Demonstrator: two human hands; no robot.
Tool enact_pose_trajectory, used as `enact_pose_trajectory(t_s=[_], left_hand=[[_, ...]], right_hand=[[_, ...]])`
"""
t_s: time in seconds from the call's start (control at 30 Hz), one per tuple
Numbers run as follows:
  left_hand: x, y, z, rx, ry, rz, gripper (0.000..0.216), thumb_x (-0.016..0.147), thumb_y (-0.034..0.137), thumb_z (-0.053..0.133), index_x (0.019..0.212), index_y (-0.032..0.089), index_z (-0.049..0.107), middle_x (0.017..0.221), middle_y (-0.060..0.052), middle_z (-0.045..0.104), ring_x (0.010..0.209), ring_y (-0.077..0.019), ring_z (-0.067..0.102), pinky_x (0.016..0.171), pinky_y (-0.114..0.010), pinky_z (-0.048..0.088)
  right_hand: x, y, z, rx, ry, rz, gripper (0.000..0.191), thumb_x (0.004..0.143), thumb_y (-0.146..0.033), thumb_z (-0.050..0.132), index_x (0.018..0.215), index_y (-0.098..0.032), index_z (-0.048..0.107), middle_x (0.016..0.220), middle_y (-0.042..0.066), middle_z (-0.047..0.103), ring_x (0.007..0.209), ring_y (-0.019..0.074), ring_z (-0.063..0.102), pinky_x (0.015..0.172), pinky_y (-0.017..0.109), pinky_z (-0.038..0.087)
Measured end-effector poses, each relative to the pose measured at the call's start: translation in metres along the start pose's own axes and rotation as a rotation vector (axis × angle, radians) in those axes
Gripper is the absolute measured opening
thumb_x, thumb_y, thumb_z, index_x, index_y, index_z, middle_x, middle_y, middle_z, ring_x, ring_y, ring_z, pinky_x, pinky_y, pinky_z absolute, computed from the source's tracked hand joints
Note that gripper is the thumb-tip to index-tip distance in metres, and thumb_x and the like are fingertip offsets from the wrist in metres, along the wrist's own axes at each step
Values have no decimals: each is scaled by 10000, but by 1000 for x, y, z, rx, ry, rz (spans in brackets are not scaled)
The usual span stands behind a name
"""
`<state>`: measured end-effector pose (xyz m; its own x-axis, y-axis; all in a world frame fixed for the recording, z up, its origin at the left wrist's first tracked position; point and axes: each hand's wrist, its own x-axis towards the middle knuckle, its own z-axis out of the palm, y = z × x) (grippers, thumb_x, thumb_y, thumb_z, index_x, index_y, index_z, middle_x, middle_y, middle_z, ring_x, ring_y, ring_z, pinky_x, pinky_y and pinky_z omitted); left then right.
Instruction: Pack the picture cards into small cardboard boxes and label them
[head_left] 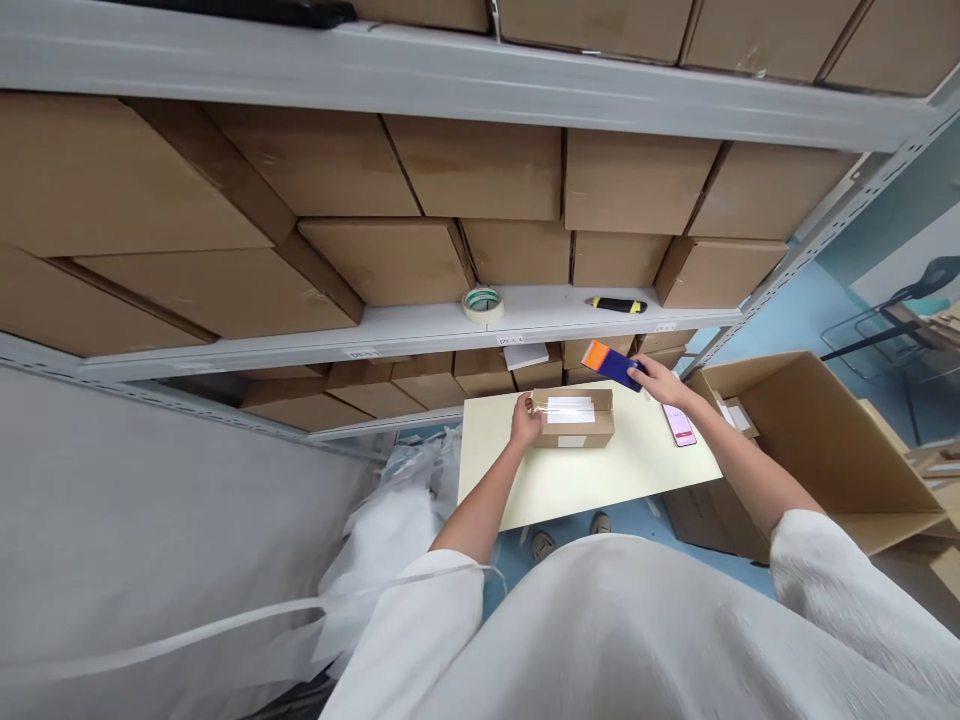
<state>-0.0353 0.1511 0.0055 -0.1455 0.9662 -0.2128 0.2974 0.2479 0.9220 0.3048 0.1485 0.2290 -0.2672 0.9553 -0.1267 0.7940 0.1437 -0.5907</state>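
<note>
Left hand (526, 421) grips the carton (576, 428) at nine o'clock, perhaps steadying it; right hand (660, 381) clasps a blue-orange object (612, 364) toward one.

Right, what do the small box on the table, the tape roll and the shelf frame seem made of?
Small box: matt brown cardboard, judging by crisp folded edges. Tape roll: perhaps paper tape, pale cream and dull. Shelf frame: probably painted metal, smooth grey with a slotted upright.

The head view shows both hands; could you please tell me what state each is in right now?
Left hand: at the left end of the small cardboard box; whether it grips cannot be told.
Right hand: closed, holding the blue-and-orange packet.
</note>
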Motion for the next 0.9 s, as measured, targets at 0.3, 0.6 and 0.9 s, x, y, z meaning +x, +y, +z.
enact_pose_trajectory(t_s=[0.3, 0.6, 0.9], left_hand=[[-7, 3, 2, -25, -98, 18, 734, 952, 166, 591, 1625, 246, 309, 1569, -172, 592, 1497, -248, 571, 1243, -486, 462], [-26, 7, -10, 228, -45, 223, 650, 903, 120, 566, 1544, 220, 513, 1614, -161, 523, 1530, -350, 478, 1291, -565, 390], [-48, 11, -20, 418, -178, 376, 586, 944, 120, 542, 1521, 225, 568, 1698, -161, 440, 1598, -377, 368, 1292, -597, 347]], right_hand=[[121, -93, 18, -395, 265, -303, 538, 1122, -456, 348, 1456, -150, 637, 1467, 224, 640, 1262, 385, 546, 1061, 520, 418], [177, -103, 38, -545, 296, -218, 590, 1102, -448, 364, 1579, -170, 570, 1440, 239, 597, 1259, 417, 495, 1024, 538, 402], [194, -98, 47, -629, 348, -156, 614, 1084, -492, 439, 1642, -243, 499, 1472, 231, 510, 1284, 448, 406, 1047, 620, 385]])
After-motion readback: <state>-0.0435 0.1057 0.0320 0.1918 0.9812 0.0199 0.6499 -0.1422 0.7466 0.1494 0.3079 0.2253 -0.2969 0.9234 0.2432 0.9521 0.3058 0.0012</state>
